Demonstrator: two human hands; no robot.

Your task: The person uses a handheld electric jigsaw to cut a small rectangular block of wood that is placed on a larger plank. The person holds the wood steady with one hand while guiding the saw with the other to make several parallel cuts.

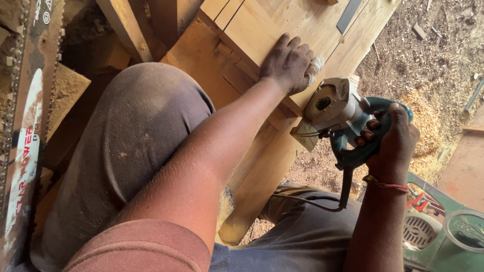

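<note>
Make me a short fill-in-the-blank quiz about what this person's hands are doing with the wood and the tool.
1. The left hand lies flat on the wooden ____.
2. The right hand grips the power tool by its ____ handle.
3. The ground is strewn with ____.
4. A red ____ circles the right wrist.

Missing words: board; teal; sawdust; string

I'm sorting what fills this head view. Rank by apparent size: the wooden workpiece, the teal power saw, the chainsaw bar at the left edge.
1. Wooden workpiece, under the left hand.
2. Chainsaw bar; it sits nearer the camera, so its rank is unsure.
3. Teal power saw, gripped by the right hand.
</note>
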